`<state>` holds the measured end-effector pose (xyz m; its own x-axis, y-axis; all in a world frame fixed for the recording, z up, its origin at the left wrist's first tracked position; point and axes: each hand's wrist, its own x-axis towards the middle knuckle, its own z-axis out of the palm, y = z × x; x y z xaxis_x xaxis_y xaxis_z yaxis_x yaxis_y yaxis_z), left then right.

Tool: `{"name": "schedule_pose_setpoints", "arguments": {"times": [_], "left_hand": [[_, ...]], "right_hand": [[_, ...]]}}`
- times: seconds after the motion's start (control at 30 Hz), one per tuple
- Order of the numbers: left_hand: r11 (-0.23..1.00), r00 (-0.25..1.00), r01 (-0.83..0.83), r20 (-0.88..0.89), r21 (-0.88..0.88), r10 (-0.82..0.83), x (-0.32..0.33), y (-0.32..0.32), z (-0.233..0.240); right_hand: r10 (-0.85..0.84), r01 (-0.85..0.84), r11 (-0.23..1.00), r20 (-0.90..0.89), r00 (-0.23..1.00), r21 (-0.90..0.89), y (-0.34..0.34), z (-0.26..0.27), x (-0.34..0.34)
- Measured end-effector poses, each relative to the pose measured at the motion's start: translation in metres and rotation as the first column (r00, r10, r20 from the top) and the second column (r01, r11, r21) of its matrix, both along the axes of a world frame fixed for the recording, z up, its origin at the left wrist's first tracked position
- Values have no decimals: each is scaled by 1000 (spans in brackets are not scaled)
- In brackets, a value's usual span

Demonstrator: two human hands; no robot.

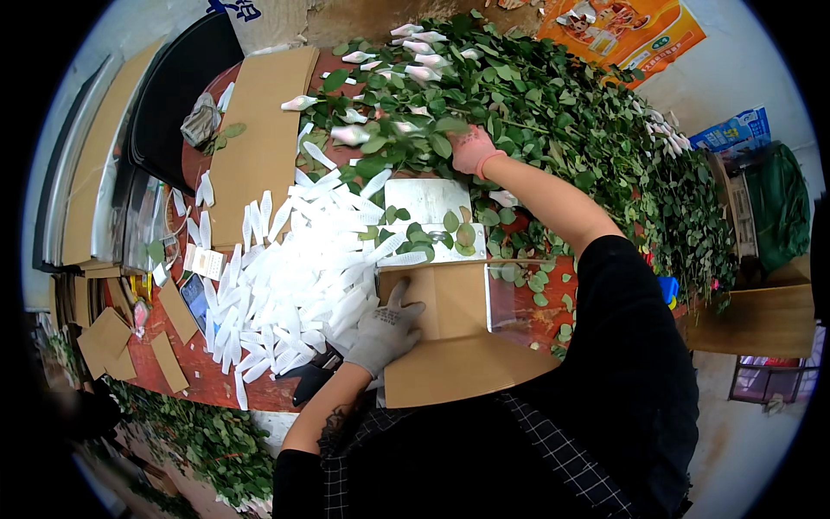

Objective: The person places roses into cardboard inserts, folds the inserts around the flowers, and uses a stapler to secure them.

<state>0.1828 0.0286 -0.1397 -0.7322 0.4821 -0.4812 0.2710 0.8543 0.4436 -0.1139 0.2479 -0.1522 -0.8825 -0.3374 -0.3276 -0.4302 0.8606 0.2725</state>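
Note:
My left hand, in a grey glove, lies with its fingers spread on a creased brown cardboard sheet at the table's near edge. A large heap of white foam mesh flower sleeves spreads just left of it. Farther out, my right hand wears a pink glove, and its fingers are curled around a leafy rose stem. Leaves in front of that hand are blurred and partly hide the fingers. Beyond and left of it lie rose heads in white mesh sleeves, among a thick pile of leafy rose stems.
A metal plate with loose leaves lies beyond the cardboard. Flat cardboard covers part of the red table at left, near a black chair back. A phone lies by the sleeves. More stems stand below left.

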Motion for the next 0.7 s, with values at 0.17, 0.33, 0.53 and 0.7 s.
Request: {"name": "schedule_pose_setpoints", "arguments": {"times": [0.17,0.33,0.53,0.7], "left_hand": [[1000,1000,-2,-26,21,2,2,-7,2],[993,1000,-6,-1,116,6,5,-13,6],[866,911,122,293,485,-292,-51,-64,124],[676,983,-158,179,720,39,-144,-89,125]], "right_hand": [[89,-70,994,-250,964,83,14,22,-12],[129,-282,944,-596,793,-171,65,60,1],[287,-289,957,-143,947,2,59,27,106],[246,-255,939,-69,967,-231,95,37,152]]}}
